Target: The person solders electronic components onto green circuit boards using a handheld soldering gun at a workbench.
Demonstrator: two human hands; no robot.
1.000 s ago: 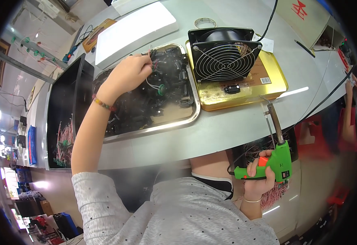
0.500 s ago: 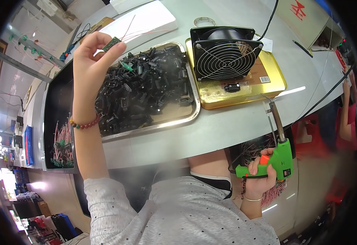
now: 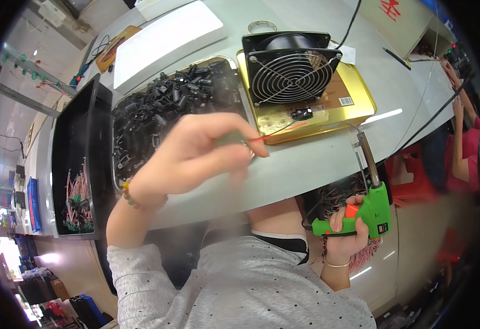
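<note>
My left hand [image 3: 201,156], blurred by motion, pinches a small green circuit board [image 3: 231,140] in front of the metal tray [image 3: 241,82]. A red wire [image 3: 286,131] and a dark one run from the board toward the gold tin [image 3: 363,104]. On the tin's front part lies a small black plastic housing [image 3: 301,114]. My right hand [image 3: 347,244] is wrapped round the handle of a green soldering gun [image 3: 381,211], whose metal barrel points up toward the tin's right front corner. A thin wire-like piece shows by the gun's tip.
Many black housings [image 3: 182,90] fill the tray. A black fan [image 3: 292,77] with a wire guard stands on the tin. At the left, a black bin [image 3: 98,164] holds wired green boards [image 3: 78,205]. Behind sit a white foam block [image 3: 168,41] and a tape roll [image 3: 262,26].
My left hand has swung right and toward me with the circuit board, from above the tray's far left to its front right. My right hand keeps its grip on the soldering gun; the view shifted slightly.
</note>
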